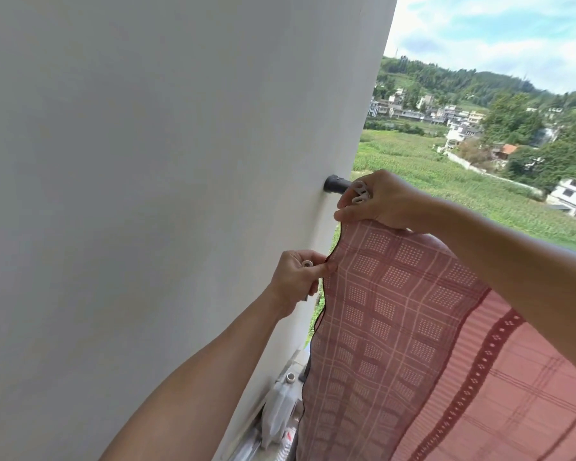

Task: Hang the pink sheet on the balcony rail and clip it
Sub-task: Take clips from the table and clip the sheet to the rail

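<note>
The pink checked sheet [389,314] hangs draped over the balcony rail, whose black end [337,185] meets the white wall. My right hand [383,202] sits on top of the rail, pinching the sheet's top edge and holding white clips [360,192] between its fingers. Lower down, my left hand [298,277] pinches the sheet's dark-trimmed side edge and also holds a white clip [307,263]. Most of the rail is hidden under the sheet and my right arm.
A white wall [163,194] fills the left side, close to the sheet's edge. White plastic containers [280,414] stand on the floor by the wall's base. Beyond the rail lie green fields, houses and hills.
</note>
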